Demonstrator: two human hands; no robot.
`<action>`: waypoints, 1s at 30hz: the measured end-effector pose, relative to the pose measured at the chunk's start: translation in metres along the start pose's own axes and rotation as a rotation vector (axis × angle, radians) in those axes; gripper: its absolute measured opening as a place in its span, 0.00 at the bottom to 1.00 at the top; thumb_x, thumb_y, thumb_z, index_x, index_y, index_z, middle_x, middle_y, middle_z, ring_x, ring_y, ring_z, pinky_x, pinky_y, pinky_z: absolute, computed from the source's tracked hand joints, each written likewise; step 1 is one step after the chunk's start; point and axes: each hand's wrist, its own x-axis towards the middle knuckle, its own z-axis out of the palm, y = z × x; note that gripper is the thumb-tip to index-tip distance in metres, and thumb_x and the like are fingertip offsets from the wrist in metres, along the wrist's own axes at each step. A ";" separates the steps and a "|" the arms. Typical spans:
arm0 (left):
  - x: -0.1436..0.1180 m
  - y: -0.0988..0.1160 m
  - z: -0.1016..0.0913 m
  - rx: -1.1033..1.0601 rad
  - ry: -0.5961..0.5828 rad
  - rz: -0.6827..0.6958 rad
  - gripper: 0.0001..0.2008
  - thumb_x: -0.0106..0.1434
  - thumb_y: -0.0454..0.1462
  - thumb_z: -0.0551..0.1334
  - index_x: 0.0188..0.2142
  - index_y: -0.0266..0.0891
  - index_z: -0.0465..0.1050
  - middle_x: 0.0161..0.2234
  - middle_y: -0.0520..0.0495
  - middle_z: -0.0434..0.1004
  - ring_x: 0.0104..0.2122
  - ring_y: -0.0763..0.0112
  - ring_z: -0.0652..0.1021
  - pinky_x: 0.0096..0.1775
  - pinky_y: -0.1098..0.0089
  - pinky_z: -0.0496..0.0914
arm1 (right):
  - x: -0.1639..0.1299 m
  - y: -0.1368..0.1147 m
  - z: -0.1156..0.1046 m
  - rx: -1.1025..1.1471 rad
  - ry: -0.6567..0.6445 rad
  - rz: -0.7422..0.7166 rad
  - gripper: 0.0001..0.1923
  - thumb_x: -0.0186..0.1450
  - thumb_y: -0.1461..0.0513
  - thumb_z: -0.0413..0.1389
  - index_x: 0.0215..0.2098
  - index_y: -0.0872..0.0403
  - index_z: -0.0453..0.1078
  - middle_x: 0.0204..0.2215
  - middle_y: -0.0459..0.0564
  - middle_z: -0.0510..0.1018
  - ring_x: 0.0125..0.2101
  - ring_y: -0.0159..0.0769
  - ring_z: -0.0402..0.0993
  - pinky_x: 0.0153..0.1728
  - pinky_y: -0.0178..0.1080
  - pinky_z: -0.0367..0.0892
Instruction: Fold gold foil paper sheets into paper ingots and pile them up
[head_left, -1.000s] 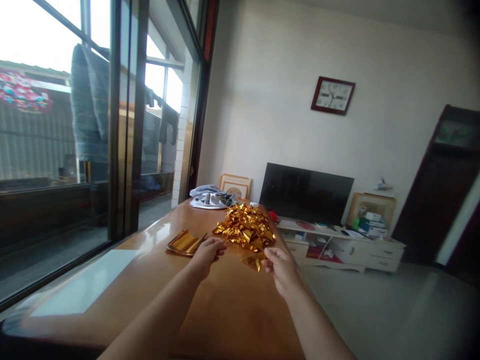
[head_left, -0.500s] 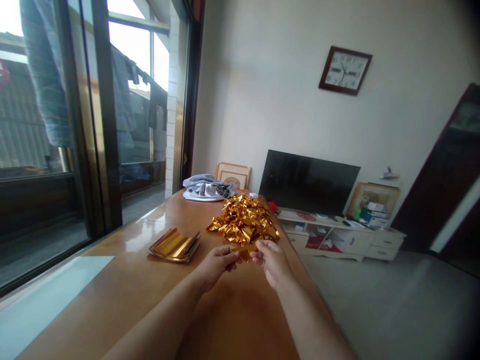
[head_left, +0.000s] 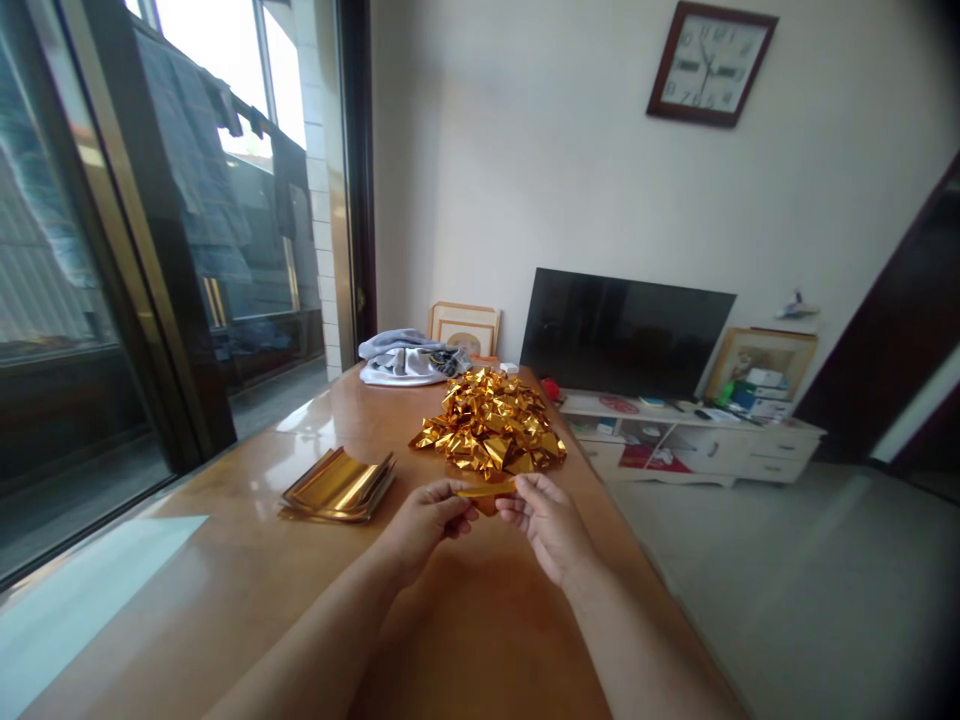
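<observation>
Gold foil piece (head_left: 486,490): a narrow folded strip, pinched at its left end by the fingertips of the left hand (head_left: 424,520) and at its right end by the thumb and forefinger of the right hand (head_left: 547,520). Both hands are closed on it; the strip is held level, just above the table (head_left: 465,640), near the middle of its width and toward the near end.

Pile of folded gold foil pieces (head_left: 491,435): crumpled, shiny, heaped on the table just beyond the held strip, closer to the right edge.

Stack of flat gold foil sheets (head_left: 339,485): lying on the table to the left of the left hand, apart from the pile, edges slightly curled up.

Bundle of grey and white cloth (head_left: 409,360): at the far end of the table, toward its left corner.

Beyond the table: framed picture (head_left: 465,328) leaning on the wall, dark television (head_left: 626,330) on a white low cabinet (head_left: 697,450), wall clock (head_left: 709,62) above.
</observation>
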 end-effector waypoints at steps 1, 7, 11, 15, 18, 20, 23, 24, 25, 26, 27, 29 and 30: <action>0.000 0.000 0.000 -0.016 -0.005 -0.002 0.13 0.57 0.40 0.69 0.41 0.35 0.79 0.32 0.44 0.79 0.28 0.73 0.73 0.33 0.71 0.64 | 0.000 0.000 0.000 0.004 0.002 0.000 0.19 0.56 0.52 0.69 0.36 0.54 0.71 0.30 0.48 0.79 0.30 0.32 0.78 0.32 0.33 0.73; -0.003 0.003 0.000 -0.034 -0.008 -0.010 0.13 0.57 0.39 0.69 0.41 0.35 0.80 0.33 0.43 0.79 0.31 0.71 0.75 0.35 0.70 0.65 | -0.003 -0.001 0.001 -0.033 0.034 -0.019 0.20 0.57 0.50 0.68 0.37 0.54 0.72 0.32 0.49 0.80 0.31 0.34 0.78 0.33 0.35 0.73; -0.005 0.007 0.001 -0.031 -0.053 0.003 0.13 0.57 0.37 0.69 0.41 0.35 0.80 0.37 0.41 0.81 0.33 0.70 0.76 0.39 0.69 0.66 | -0.004 -0.003 0.002 -0.089 0.044 -0.031 0.21 0.57 0.49 0.68 0.37 0.55 0.72 0.30 0.49 0.80 0.30 0.34 0.78 0.32 0.35 0.73; -0.005 0.007 0.002 -0.017 -0.030 0.020 0.13 0.58 0.42 0.69 0.38 0.35 0.79 0.33 0.43 0.79 0.29 0.71 0.74 0.35 0.69 0.65 | -0.002 0.000 0.000 -0.133 0.069 -0.040 0.22 0.56 0.47 0.67 0.37 0.55 0.72 0.28 0.50 0.80 0.28 0.35 0.78 0.31 0.35 0.72; -0.005 0.006 0.002 0.014 0.009 0.036 0.13 0.58 0.43 0.69 0.35 0.34 0.78 0.29 0.44 0.78 0.26 0.72 0.72 0.32 0.70 0.63 | -0.001 0.004 -0.001 -0.192 0.071 -0.069 0.23 0.58 0.46 0.66 0.37 0.56 0.72 0.27 0.51 0.80 0.28 0.36 0.78 0.31 0.36 0.72; -0.004 0.005 0.001 0.017 0.026 0.042 0.13 0.57 0.43 0.70 0.34 0.34 0.78 0.28 0.45 0.77 0.26 0.73 0.71 0.30 0.70 0.62 | 0.000 0.005 -0.002 -0.249 0.059 -0.096 0.23 0.59 0.46 0.64 0.38 0.56 0.73 0.28 0.51 0.81 0.28 0.36 0.78 0.31 0.37 0.72; -0.005 0.007 0.001 0.003 0.049 0.041 0.12 0.56 0.43 0.71 0.32 0.34 0.78 0.27 0.46 0.76 0.25 0.74 0.70 0.30 0.71 0.62 | -0.001 0.003 -0.003 -0.325 0.024 -0.141 0.22 0.60 0.46 0.64 0.38 0.56 0.74 0.27 0.50 0.80 0.27 0.35 0.76 0.31 0.36 0.70; -0.005 0.007 0.001 -0.001 0.059 0.038 0.12 0.56 0.43 0.71 0.32 0.34 0.78 0.28 0.46 0.76 0.25 0.74 0.71 0.30 0.71 0.62 | -0.002 0.002 -0.003 -0.346 0.020 -0.158 0.21 0.59 0.47 0.64 0.37 0.55 0.74 0.26 0.48 0.79 0.27 0.33 0.75 0.30 0.35 0.69; -0.005 0.008 0.001 -0.006 0.069 0.033 0.12 0.56 0.42 0.71 0.32 0.34 0.78 0.27 0.46 0.76 0.25 0.74 0.71 0.30 0.71 0.62 | -0.003 0.000 -0.003 -0.363 0.020 -0.171 0.20 0.59 0.47 0.64 0.36 0.55 0.74 0.25 0.47 0.78 0.25 0.32 0.73 0.28 0.33 0.67; -0.006 0.008 0.001 -0.014 0.076 0.024 0.12 0.55 0.42 0.71 0.33 0.34 0.78 0.27 0.47 0.76 0.25 0.74 0.71 0.29 0.71 0.62 | -0.004 -0.001 -0.003 -0.374 0.023 -0.179 0.19 0.59 0.48 0.65 0.35 0.55 0.74 0.25 0.45 0.77 0.24 0.30 0.71 0.26 0.32 0.64; -0.006 0.008 0.000 -0.025 0.080 0.014 0.13 0.55 0.41 0.71 0.35 0.35 0.78 0.27 0.47 0.75 0.25 0.74 0.71 0.29 0.71 0.62 | -0.005 -0.003 -0.003 -0.375 0.023 -0.180 0.18 0.59 0.49 0.65 0.34 0.55 0.74 0.24 0.44 0.75 0.23 0.28 0.69 0.24 0.31 0.61; -0.005 0.007 0.000 -0.058 0.080 -0.006 0.14 0.55 0.40 0.71 0.40 0.35 0.79 0.26 0.48 0.75 0.25 0.74 0.71 0.29 0.72 0.62 | -0.007 -0.006 -0.002 -0.356 0.007 -0.162 0.16 0.59 0.50 0.64 0.33 0.55 0.74 0.24 0.43 0.74 0.22 0.27 0.66 0.22 0.31 0.58; -0.005 0.007 -0.001 -0.078 0.076 -0.012 0.15 0.55 0.39 0.71 0.42 0.35 0.79 0.26 0.48 0.75 0.25 0.74 0.71 0.29 0.72 0.62 | -0.007 -0.007 -0.002 -0.338 -0.010 -0.146 0.15 0.59 0.51 0.64 0.33 0.55 0.73 0.24 0.44 0.75 0.22 0.27 0.66 0.22 0.31 0.58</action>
